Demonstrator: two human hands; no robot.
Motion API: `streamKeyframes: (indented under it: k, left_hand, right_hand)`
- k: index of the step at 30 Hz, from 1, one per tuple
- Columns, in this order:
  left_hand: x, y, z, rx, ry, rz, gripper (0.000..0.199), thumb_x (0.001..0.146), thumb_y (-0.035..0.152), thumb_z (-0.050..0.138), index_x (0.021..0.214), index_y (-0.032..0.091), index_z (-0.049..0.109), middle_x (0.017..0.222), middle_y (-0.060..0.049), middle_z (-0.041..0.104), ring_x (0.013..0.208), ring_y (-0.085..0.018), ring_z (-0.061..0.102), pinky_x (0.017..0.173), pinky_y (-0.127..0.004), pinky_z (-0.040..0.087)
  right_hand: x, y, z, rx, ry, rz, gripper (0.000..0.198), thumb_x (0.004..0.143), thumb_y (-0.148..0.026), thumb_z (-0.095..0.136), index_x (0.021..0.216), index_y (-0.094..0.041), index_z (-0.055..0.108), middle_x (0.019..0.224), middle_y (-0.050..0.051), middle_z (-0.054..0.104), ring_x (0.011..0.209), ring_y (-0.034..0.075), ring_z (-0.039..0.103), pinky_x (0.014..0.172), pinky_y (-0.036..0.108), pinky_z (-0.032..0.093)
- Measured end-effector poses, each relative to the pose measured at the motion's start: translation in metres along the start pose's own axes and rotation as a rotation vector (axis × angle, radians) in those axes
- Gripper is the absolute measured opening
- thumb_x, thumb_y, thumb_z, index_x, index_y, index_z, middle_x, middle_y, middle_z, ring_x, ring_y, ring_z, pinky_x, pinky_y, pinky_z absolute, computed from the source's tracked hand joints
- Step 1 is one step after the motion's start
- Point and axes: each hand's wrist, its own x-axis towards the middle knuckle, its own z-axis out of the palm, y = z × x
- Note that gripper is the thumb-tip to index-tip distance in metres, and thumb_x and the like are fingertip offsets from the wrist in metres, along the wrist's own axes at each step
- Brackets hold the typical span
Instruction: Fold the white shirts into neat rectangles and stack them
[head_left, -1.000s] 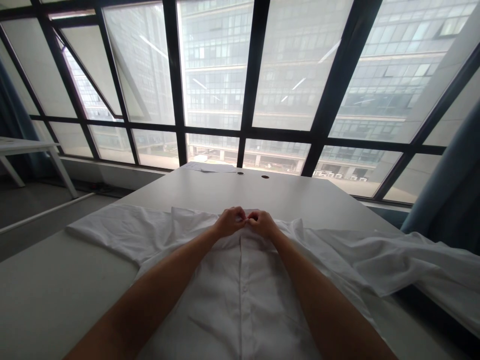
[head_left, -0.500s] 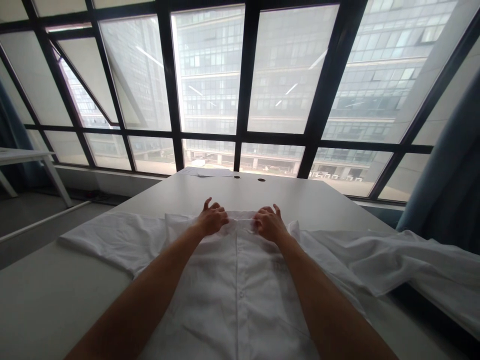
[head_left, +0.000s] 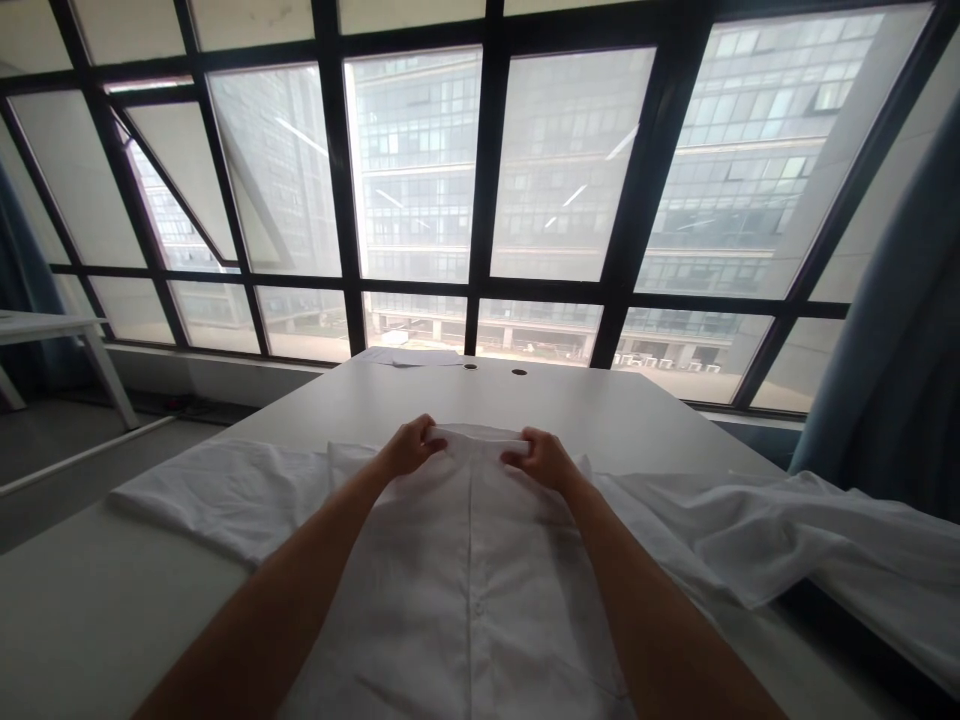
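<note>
The white shirt (head_left: pixel 420 575) lies front-up, placket (head_left: pixel 474 590) seemingly buttoned, sleeves (head_left: pixel 817 530) rumpled.

The shirt (head_left: pixel 525 600) is plain white, the window frame (head_left: pixel 484 180) black.

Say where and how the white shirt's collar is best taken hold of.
Likely near both ends of the collar, one hand from each side. It forms a narrow band running crosswise at the far end of the shirt, so its ends face left and right; the left hand and right hand grip it there.
</note>
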Motion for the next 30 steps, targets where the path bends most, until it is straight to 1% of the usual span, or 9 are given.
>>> streamKeyframes:
  k: [4,6,10,14,17,20,24,27,30]
  left_hand:
    - [0.003,-0.001,0.004,-0.321,-0.001,-0.076,0.056,0.076,0.035,0.070,0.124,0.015,0.048,0.074,0.002,0.065,0.066,-0.015,0.061,0.064,-0.027,0.049]
    - [0.003,-0.001,0.006,-0.263,-0.033,-0.117,0.052,0.075,0.032,0.072,0.121,0.012,0.054,0.076,-0.002,0.067,0.071,-0.018,0.065,0.067,-0.029,0.051]
    - [0.012,0.006,0.012,0.140,-0.091,-0.090,0.031,0.080,0.026,0.068,0.109,0.014,0.065,0.088,-0.008,0.071,0.089,-0.024,0.068,0.080,-0.032,0.050]
    - [0.035,0.027,0.023,0.457,-0.039,-0.054,0.035,0.091,0.026,0.057,0.125,0.015,0.058,0.109,-0.015,0.070,0.103,-0.028,0.065,0.090,-0.037,0.047]
    - [0.040,0.040,0.029,0.636,-0.038,-0.029,0.037,0.092,0.026,0.056,0.126,0.014,0.057,0.119,-0.018,0.065,0.114,-0.031,0.059,0.097,-0.043,0.042]
    - [0.022,0.037,0.022,0.685,-0.102,-0.003,0.037,0.093,0.031,0.053,0.125,0.015,0.059,0.126,-0.017,0.062,0.119,-0.031,0.055,0.101,-0.044,0.038]
    - [-0.024,0.016,-0.001,0.627,-0.208,0.000,0.048,0.094,0.043,0.048,0.134,0.019,0.055,0.143,-0.015,0.051,0.133,-0.032,0.044,0.113,-0.050,0.024]
    - [-0.052,0.008,-0.009,0.604,-0.302,-0.060,0.058,0.095,0.049,0.040,0.145,0.020,0.043,0.156,-0.013,0.034,0.145,-0.030,0.028,0.117,-0.053,0.013]
    - [-0.065,0.008,-0.010,0.570,-0.433,-0.162,0.066,0.097,0.057,0.028,0.151,0.021,0.033,0.160,-0.011,0.022,0.149,-0.029,0.016,0.116,-0.055,0.011]
  right_hand:
    - [0.005,0.013,0.002,0.451,0.062,0.106,0.055,0.067,-0.033,0.076,0.116,-0.017,0.056,0.081,0.002,0.071,0.073,0.018,0.064,0.065,0.029,0.052]
    - [0.006,0.017,0.004,0.480,0.077,0.122,0.053,0.066,-0.029,0.077,0.114,-0.016,0.057,0.083,0.003,0.072,0.074,0.018,0.066,0.067,0.029,0.053]
    - [0.011,0.015,0.011,0.118,0.183,0.057,0.030,0.069,-0.022,0.073,0.097,-0.016,0.064,0.081,0.004,0.071,0.074,0.019,0.065,0.072,0.031,0.051]
    - [0.016,0.001,0.010,-0.253,0.230,0.015,0.040,0.083,-0.019,0.061,0.122,-0.013,0.059,0.112,0.013,0.068,0.099,0.024,0.064,0.089,0.033,0.047]
    - [0.008,-0.006,-0.002,-0.484,0.097,0.082,0.051,0.089,-0.027,0.057,0.137,-0.012,0.050,0.130,0.018,0.060,0.115,0.028,0.058,0.097,0.037,0.042]
    - [-0.017,-0.003,-0.023,-0.601,0.013,0.028,0.048,0.091,-0.032,0.056,0.135,-0.014,0.053,0.134,0.016,0.058,0.122,0.030,0.053,0.103,0.039,0.037]
    - [-0.059,0.009,-0.046,-0.658,0.053,0.057,0.037,0.090,-0.023,0.052,0.124,-0.014,0.062,0.126,0.014,0.063,0.116,0.027,0.057,0.102,0.036,0.037]
    - [-0.080,0.012,-0.042,-0.613,0.013,0.063,0.037,0.091,-0.027,0.050,0.123,-0.015,0.063,0.128,0.013,0.063,0.117,0.025,0.057,0.102,0.035,0.038]
    - [-0.089,0.012,-0.027,-0.556,-0.167,0.039,0.050,0.094,-0.043,0.047,0.136,-0.019,0.056,0.145,0.012,0.051,0.134,0.026,0.045,0.112,0.041,0.029]
